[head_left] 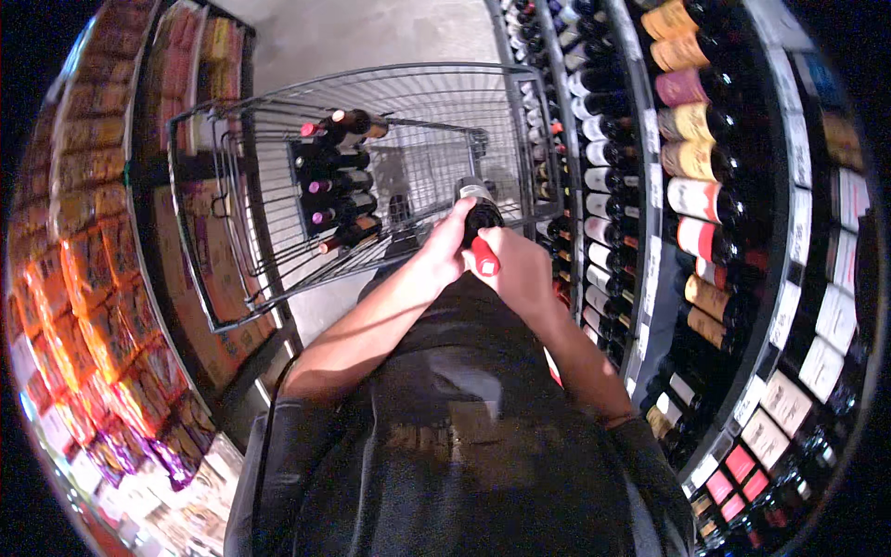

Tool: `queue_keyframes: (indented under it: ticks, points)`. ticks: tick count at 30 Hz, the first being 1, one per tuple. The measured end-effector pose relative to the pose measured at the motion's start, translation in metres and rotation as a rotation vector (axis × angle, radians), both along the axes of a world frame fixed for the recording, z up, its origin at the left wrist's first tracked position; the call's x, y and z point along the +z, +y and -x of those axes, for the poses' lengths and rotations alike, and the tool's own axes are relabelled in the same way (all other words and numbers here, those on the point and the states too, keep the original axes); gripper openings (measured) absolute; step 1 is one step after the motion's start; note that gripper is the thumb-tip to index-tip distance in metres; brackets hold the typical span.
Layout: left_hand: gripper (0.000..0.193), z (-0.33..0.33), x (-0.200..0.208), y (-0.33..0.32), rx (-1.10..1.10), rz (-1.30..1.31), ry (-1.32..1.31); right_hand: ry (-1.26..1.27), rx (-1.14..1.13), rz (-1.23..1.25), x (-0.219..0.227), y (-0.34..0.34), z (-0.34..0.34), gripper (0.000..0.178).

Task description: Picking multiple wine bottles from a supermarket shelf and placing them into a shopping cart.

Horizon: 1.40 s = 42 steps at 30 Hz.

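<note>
A dark wine bottle [479, 215] with a pale label and a red-capped neck is held in front of my chest, over the near end of a wire shopping cart [278, 158]. My left hand [444, 249] grips the bottle's body from the left. My right hand [516, 269] wraps the lower part by the red cap. Several dark bottles [336, 186] lie stacked on their sides in the cart's left half, their coloured caps pointing left.
Wine shelves [705, 204] packed with bottles and price tags run along the right. Shelves of orange and purple packets [102, 306] line the left. Grey aisle floor [362, 37] stretches ahead beyond the cart.
</note>
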State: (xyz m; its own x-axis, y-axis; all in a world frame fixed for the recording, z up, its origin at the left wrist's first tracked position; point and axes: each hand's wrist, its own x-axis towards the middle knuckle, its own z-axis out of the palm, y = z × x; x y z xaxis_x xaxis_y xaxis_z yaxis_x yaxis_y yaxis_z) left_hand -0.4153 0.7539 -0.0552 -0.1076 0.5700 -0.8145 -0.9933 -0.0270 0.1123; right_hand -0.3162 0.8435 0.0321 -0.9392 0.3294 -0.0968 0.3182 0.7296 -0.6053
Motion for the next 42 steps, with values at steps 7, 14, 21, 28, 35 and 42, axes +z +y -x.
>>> queue_keyframes:
  ticks: [7, 14, 21, 28, 35, 42]
  points:
    - [0.046, 0.044, -0.059, -0.045, 0.076, -0.007, -0.068, -0.053, 0.064, 0.064, -0.066, -0.025, 0.054, 0.035]
    - [0.072, 0.079, -0.1, -0.1, 0.027, -0.001, -0.124, -0.025, -0.078, 0.159, -0.133, -0.046, 0.096, 0.035]
    - [0.067, 0.07, -0.149, -0.13, -0.101, -0.019, -0.006, -0.333, -0.046, 0.149, -0.173, -0.073, 0.125, 0.03]
    - [0.1, 0.087, -0.145, -0.125, -0.356, 0.125, 0.228, -0.224, -0.066, 0.188, -0.223, -0.074, 0.138, 0.032]
    - [0.118, 0.101, -0.183, -0.135, -0.407, 0.086, 0.252, -0.311, -0.025, 0.156, -0.244, -0.084, 0.156, 0.034]
    - [0.098, 0.097, -0.215, -0.137, -0.239, -0.035, 0.157, -0.357, 0.03, 0.128, -0.26, -0.084, 0.17, 0.034]
